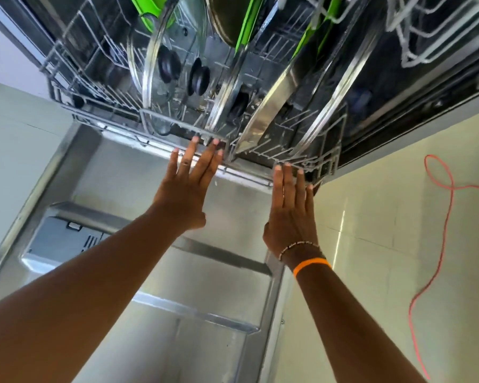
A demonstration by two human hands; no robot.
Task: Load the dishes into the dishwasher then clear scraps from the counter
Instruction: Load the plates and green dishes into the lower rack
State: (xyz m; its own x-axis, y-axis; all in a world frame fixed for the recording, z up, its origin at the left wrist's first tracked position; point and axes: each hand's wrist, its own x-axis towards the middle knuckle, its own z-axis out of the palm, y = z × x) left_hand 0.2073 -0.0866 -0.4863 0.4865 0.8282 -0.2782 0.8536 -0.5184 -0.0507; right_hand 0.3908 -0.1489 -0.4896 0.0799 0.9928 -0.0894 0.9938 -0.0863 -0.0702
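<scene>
The dishwasher door lies open below the loaded lower rack, where glass lids stand on edge. Left hand and right hand, each grip flat with fingers straight, touch the rack's front rail.

Wire rack holds upright glass lids.

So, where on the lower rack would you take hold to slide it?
Take the lower rack at its front rail, the thick horizontal wire nearest the person, coming from the door side. Left hand and right hand already meet it with straight fingers. The upright lids block any grip further in.
</scene>
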